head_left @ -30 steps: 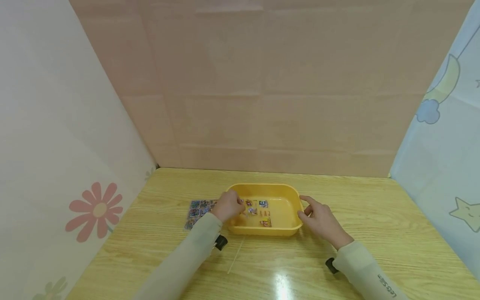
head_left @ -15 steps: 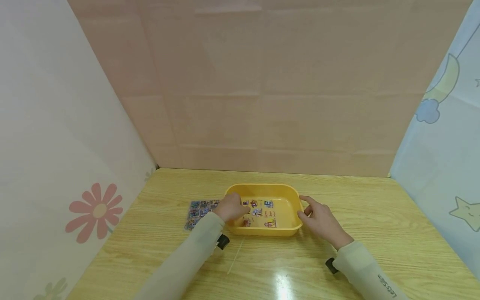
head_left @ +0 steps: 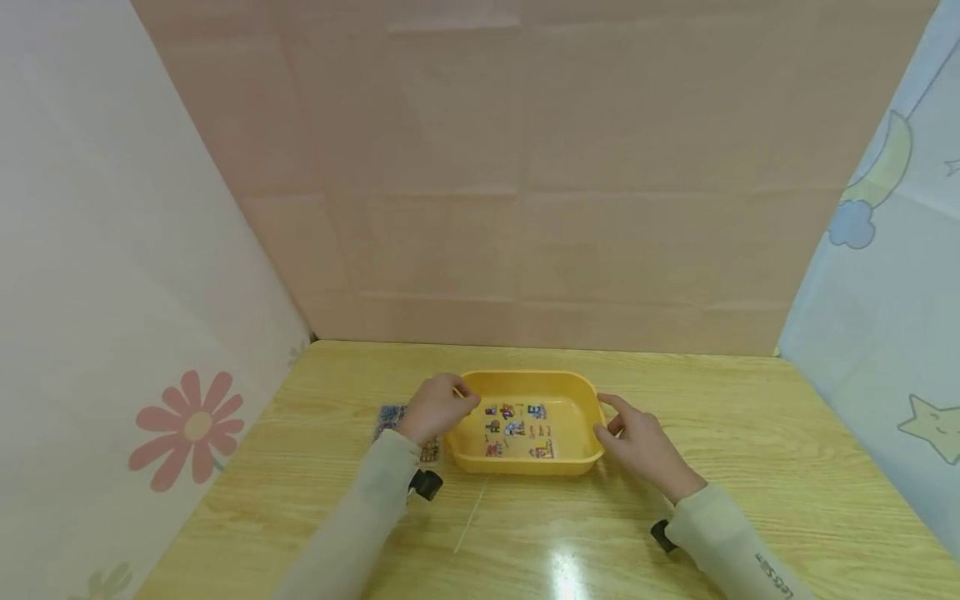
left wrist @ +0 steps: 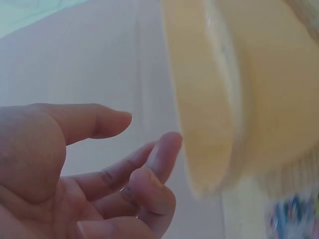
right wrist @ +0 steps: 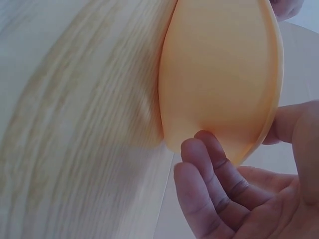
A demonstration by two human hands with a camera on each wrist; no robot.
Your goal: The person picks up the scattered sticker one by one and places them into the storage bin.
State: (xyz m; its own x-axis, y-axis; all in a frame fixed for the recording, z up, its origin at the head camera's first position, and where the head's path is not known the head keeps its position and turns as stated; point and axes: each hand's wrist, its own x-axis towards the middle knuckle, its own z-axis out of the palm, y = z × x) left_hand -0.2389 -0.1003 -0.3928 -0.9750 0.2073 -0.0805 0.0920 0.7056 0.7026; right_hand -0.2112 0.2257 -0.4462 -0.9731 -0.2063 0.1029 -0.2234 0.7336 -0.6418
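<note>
A yellow plastic tray [head_left: 525, 467] sits on the table, and a clear sheet of colourful stickers [head_left: 514, 428] lies flat on its bottom. Over the tray's left rim, my left hand [head_left: 437, 408] is raised with nothing in it; the left wrist view shows a gap between its thumb and fingers, with the fingertips close to the rim. My right hand [head_left: 641, 442] holds the right end, thumb on the rim's inner side and fingers against the outer wall [right wrist: 219, 74]. Another sticker sheet [head_left: 430, 452] lies left of the tray, partly covered by my left hand and sleeve.
A thin pale strip [head_left: 471, 521] lies on the wooden table [head_left: 585, 533] in front of the tray. A brown paper-like backdrop [head_left: 525, 208] rises behind the table. Patterned white panels [head_left: 172, 292] stand at both sides.
My left hand has come up out of the tray to its left rim. The sticker sheet inside has shifted slightly right and is now uncovered. My right hand stays on the right end.
</note>
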